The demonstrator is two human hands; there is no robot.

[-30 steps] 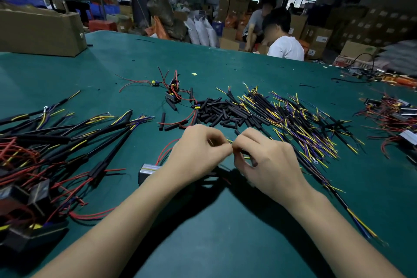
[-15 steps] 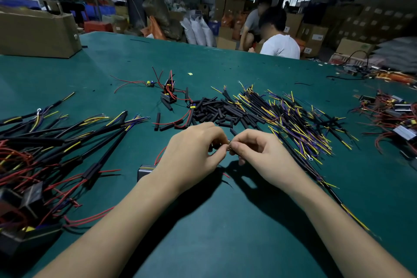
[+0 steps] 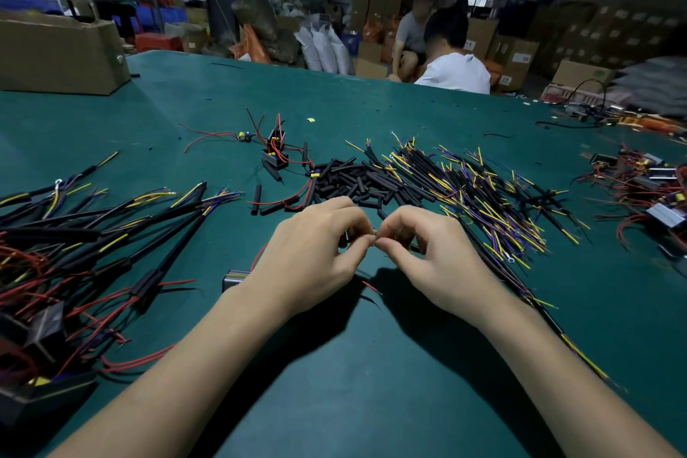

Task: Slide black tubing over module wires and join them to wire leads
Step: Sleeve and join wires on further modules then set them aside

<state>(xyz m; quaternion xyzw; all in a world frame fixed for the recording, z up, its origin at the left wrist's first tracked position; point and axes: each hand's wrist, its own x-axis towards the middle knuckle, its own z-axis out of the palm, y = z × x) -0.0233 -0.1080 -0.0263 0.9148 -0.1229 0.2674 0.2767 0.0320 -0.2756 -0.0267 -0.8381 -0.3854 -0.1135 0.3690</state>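
My left hand (image 3: pixel 312 257) and my right hand (image 3: pixel 431 257) meet fingertip to fingertip above the green table (image 3: pixel 371 383). Both pinch thin bare wire ends (image 3: pixel 374 233) between thumb and forefinger. A small module (image 3: pixel 235 277) lies under my left wrist, and its red wire (image 3: pixel 260 253) runs up into my left hand. A wire lead in black sheathing (image 3: pixel 550 320) trails from my right hand toward the lower right. Loose short black tubing pieces (image 3: pixel 353 182) lie in a heap just beyond my hands. The joint itself is mostly hidden by my fingers.
A pile of yellow and purple wire leads (image 3: pixel 483 204) spreads at the right. Finished assemblies with black tubing (image 3: pixel 93 242) cover the left side. More modules with red wires (image 3: pixel 647 190) lie far right. A cardboard box (image 3: pixel 59 52) stands back left. Two people sit beyond the table.
Both hands have lifted slightly and drawn closer, fingertips now touching at the wire ends. The view has shifted a little.
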